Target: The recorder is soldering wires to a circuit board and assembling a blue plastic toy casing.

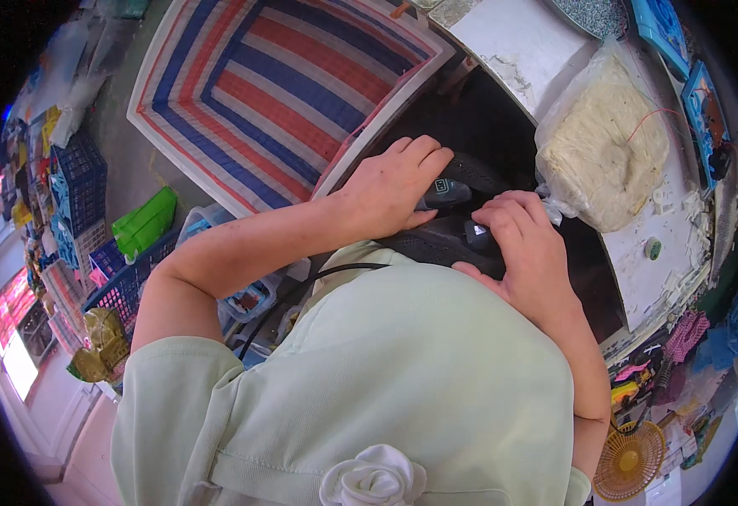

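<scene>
Both hands are wrapped around a black power tool (449, 221), right about the middle of the view, held just above the person's pale green shirt (402, 379). It's chunky, matte dark plastic with what looks like a ribbed, grippy body, and a thin black cord (301, 295) trails off it toward 8 o'clock. The left hand (390, 190) lies flat over the top, fingers curled down onto the tool. The right hand (525, 249) grips the near end with fingers bent and the thumb under it. At 2 o'clock a crinkly clear bag (601, 143) stuffed with pale stringy stuff sits on a chipped white desk (520, 42). At 11 o'clock there's a woven red, white and blue striped sheet (276, 84).
</scene>
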Tool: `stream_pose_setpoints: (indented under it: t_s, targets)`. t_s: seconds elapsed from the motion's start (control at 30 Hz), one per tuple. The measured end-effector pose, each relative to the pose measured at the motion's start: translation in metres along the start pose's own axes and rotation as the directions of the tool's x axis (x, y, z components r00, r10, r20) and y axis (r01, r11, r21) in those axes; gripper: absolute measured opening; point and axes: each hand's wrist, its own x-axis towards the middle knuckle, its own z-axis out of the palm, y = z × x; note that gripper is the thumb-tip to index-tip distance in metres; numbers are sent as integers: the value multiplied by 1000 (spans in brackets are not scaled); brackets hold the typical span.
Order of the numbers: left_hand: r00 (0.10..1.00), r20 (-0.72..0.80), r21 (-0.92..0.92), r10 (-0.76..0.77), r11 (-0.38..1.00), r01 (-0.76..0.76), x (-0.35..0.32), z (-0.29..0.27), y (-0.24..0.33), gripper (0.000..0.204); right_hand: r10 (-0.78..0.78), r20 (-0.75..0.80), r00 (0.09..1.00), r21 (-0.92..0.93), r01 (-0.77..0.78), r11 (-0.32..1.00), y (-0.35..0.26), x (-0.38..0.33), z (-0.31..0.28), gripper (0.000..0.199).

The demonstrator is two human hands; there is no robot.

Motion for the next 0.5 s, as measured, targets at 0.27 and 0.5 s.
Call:
stream_pose_setpoints:
  t_s: [0.27, 0.5]
  targets:
    - [999, -36, 33, -15, 999, 16, -32, -27, -2, 72, -48, 133, 990, -100, 61, 993, -28, 24, -6, 49]
    - [999, -27, -41, 25, 999, -26, -30, -28, -12, 69, 6, 36, 999, -112, -2, 994, -32, 14, -20, 43]
